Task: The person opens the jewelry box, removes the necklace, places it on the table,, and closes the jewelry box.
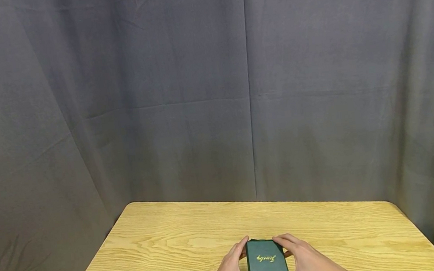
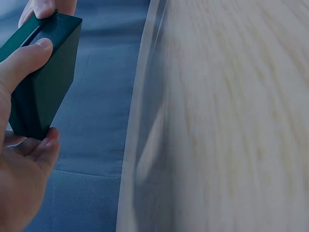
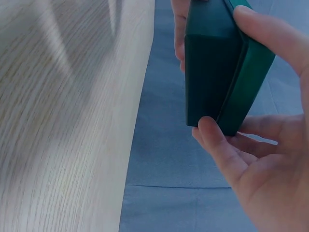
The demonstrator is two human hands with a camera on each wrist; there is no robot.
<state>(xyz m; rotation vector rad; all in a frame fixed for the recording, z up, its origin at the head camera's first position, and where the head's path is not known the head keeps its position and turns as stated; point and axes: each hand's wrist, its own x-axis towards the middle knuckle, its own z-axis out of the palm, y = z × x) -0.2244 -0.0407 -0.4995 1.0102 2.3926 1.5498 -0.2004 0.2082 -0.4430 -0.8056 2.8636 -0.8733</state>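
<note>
A small dark green jewelry box [image 1: 267, 260] with gold script lettering on its lid is held between both hands near the table's front side. The lettering reads upside down from the head view. My left hand [image 1: 231, 268] grips the box's left side, thumb on the near face and fingers at the far edge. On the opposite side my right hand [image 1: 307, 260] grips it the same way. In the left wrist view the box [image 2: 53, 72] is tilted, with a thumb against it. A seam runs along the box [image 3: 217, 67] in the right wrist view; its lid looks closed.
The light wood-grain table [image 1: 172, 241] has rounded far corners. Grey curtains [image 1: 184, 90] hang behind it and on both sides, close to its edges.
</note>
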